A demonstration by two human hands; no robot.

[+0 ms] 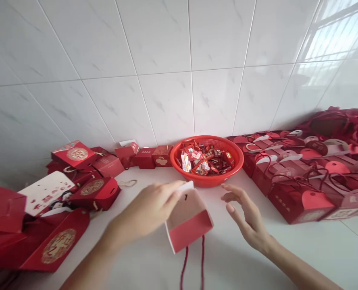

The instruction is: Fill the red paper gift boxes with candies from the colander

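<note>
My left hand (155, 205) grips one side of a small red gift box (189, 229), thumb and fingers closed on its raised flap. The box stands open and tilted, its pale inside showing, and a dark red cord hangs below it. To its right my right hand (247, 215) is held in the air with fingers apart and nothing in them. Just beyond both hands sits a red plastic basket (207, 183) holding many wrapped candies (201, 159).
Rows of closed red gift boxes (300, 203) with cord handles fill the right side. Open and loose red boxes (96, 191) are heaped on the left, with a white printed card (47, 191). Small boxes (145, 158) line the foot of the tiled wall (167, 104).
</note>
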